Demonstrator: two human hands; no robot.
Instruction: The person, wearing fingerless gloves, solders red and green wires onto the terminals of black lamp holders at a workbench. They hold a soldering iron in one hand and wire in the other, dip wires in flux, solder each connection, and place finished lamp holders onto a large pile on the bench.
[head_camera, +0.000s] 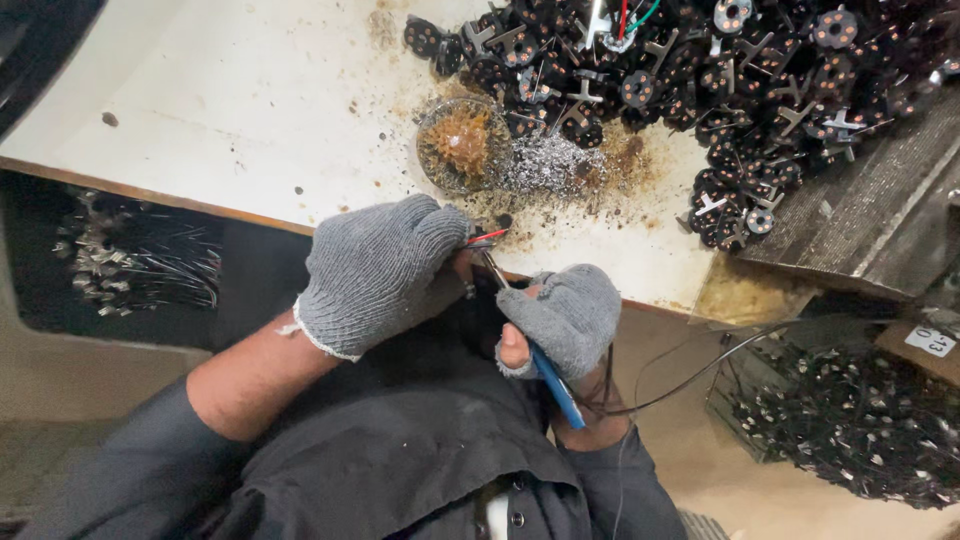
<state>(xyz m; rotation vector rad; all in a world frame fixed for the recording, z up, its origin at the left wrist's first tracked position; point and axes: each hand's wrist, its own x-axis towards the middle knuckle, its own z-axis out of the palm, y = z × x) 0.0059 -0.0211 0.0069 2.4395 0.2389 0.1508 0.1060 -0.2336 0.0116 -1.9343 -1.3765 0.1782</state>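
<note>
I look down at two hands in grey gloves, close together just past the near edge of the worktop (250, 110).

The right hand (565, 315) holds a tool (545, 370) with a blue handle. Its fingers (580, 300) are wrapped tight round the handle. The tool is long and thin — its long line runs from the blue end, low and near the body, up and to the left to a metal tip (492, 265). A dark cord (690, 375) trails off to the right from that hand.

The left hand (375, 270) is curled shut on a small part (487, 238). I can only see a bit of red wire poking out by the fingertips, so I cannot tell the part's shape. The glove hides most of it.

The one thing that counts here is this — the metal tip points straight at that small part, and the two are touching or almost touching. I cannot tell which. The part lies up and left of the right hand, and right at the tips of the left hand. So the left hand is the nearer one to the part.

Farther out on the worktop sits a small round dish (460, 145) with brown stuff in it, a heap of silver bits (545, 165) just beside it, and a big pile of black round parts (700, 80) beyond.
</note>
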